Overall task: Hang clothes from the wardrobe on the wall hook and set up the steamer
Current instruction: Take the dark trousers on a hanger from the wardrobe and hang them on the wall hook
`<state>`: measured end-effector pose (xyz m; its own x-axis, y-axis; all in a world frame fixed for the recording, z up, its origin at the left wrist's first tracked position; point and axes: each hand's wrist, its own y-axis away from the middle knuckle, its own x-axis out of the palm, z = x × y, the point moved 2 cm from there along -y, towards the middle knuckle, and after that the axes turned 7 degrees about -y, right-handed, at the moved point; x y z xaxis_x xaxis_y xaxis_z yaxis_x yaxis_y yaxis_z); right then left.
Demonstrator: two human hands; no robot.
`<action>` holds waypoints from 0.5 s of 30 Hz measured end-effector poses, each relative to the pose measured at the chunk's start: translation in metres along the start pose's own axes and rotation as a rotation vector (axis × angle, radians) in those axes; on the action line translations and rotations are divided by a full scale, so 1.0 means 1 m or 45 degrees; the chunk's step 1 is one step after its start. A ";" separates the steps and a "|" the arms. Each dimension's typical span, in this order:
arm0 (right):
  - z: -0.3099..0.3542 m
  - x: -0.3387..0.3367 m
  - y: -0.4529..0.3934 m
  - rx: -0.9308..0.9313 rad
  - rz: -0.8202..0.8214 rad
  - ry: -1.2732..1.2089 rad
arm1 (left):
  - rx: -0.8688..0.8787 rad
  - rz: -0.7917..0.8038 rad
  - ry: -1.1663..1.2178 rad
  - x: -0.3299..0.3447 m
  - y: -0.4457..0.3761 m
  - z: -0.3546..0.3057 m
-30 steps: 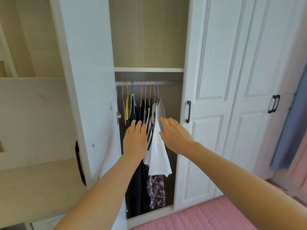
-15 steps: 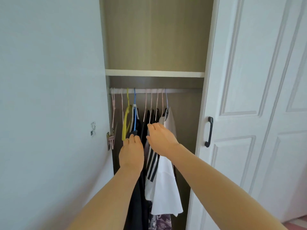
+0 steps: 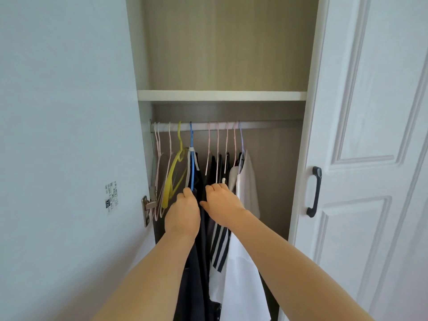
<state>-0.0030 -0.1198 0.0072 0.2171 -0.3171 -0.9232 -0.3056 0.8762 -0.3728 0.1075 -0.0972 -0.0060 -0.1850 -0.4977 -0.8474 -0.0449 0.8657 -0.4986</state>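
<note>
Wardrobe [image 3: 222, 54] fills the view, its left door [image 3: 64, 135] swung open and its right door [image 3: 370, 112] closed with a dark handle [image 3: 315, 192] on it. Clothes hang from the rail [image 3: 266, 124] under the shelf [image 3: 222, 95]: dark garments [image 3: 196, 262] near the rail's middle, a striped piece [image 3: 220, 249] next to them, and a white shirt [image 3: 247, 181] toward the right end, with a yellow hanger [image 3: 172, 174], a blue hanger [image 3: 191, 158] and several pale hangers toward the left end. Step in hand appears to be selection of a garment; nothing has left the rail. Left hand [image 3: 185, 214] is at the lower end of the blue hanger with fingers bent over the dark cloth; right hand [image 3: 223, 205] rests just beside it with fingers curled into the garments between the dark ones and the white shirt. Whether either hand has a firm grip or merely parts the clothes cannot be told, since the fingertips are buried in fabric. Next move likely calls for a hold on one hanger's neck, a lift to clear its hook from the rail, and a withdrawal without snagging neighbouring hangers. Wall hook and steamer are not in view. Lower ends of the garments are cut off at the bottom edge, and the label [image 3: 111, 196] on the left door is too small to read.
</note>
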 end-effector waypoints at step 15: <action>-0.030 -0.020 -0.006 0.343 -0.113 -0.076 | -0.253 0.176 0.492 0.003 -0.055 -0.020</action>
<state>-0.0332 -0.1302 0.0249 0.2887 -0.3822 -0.8778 -0.0274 0.9132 -0.4066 0.0896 -0.1454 0.0230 -0.5537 -0.3526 -0.7544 -0.1746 0.9349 -0.3089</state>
